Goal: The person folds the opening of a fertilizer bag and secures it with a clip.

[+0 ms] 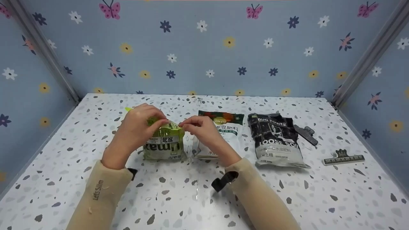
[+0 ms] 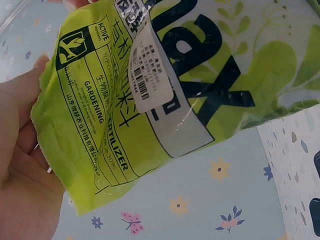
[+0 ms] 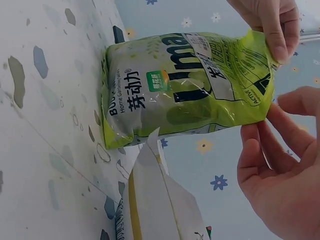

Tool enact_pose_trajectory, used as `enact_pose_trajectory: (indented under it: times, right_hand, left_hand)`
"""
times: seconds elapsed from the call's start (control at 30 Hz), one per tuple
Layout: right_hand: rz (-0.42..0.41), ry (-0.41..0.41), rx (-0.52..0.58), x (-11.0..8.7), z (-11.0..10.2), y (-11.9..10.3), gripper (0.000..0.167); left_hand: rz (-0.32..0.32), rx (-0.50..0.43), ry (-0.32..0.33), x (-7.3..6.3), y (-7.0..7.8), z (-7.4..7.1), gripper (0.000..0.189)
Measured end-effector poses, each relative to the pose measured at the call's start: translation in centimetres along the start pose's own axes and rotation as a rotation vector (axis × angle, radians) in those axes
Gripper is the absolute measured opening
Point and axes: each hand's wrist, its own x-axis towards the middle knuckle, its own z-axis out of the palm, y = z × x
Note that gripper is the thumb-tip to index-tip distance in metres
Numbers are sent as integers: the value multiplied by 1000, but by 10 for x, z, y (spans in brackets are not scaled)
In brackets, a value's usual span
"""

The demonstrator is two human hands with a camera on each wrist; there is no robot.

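A green and white fertilizer bag [image 1: 164, 148] stands upright on the table, left of the middle, its printed front showing. My left hand [image 1: 137, 123] pinches the top edge of this bag between thumb and fingers. At the bag's top right corner, my right hand [image 1: 204, 127] has thumb and fingertips together on the film. The right wrist view shows both hands [image 3: 287, 160] along the green top edge [image 3: 267, 95]. A white sticker with a barcode [image 2: 147, 72] hangs on the bag's front in the left wrist view.
Just right of the green bag stands a white fertilizer bag [image 1: 231, 134], partly behind my right forearm. Further right is a black and grey soil bag [image 1: 276, 140]. A dark clip [image 1: 306, 134] lies beside it, and a piano-keyboard clip [image 1: 343, 158] lies near the table's right side.
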Motion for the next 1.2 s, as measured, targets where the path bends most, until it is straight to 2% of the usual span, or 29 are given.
enact_pose_trajectory:
  times: [0.2, 0.3, 0.43, 0.57, 0.73, 1.0, 1.2]
  right_hand:
    - [-9, -4, 6, 1, 3, 0, 11]
    - [-8, -14, -3, 1, 6, 1, 16]
    - [-12, -37, -52, 1, 8, 1, 23]
    - [-24, -42, -96, 0, 10, 1, 24]
    - [-11, -25, -75, -1, 14, 1, 17]
    - [39, 37, -7, 0, 19, 0, 9]
    - [31, 70, -31, 0, 21, 1, 6]
  left_hand:
    - [37, 18, 30, 1, 0, 1, 8]
    - [50, 29, 35, 1, 0, 1, 7]
    - [56, 27, 39, 0, 2, 0, 6]
    - [51, 27, 64, 0, 3, 0, 7]
    - [40, 40, 99, 1, 5, 0, 6]
    - [70, 79, 164, 2, 4, 0, 4]
    - [47, 99, 145, 2, 1, -2, 13]
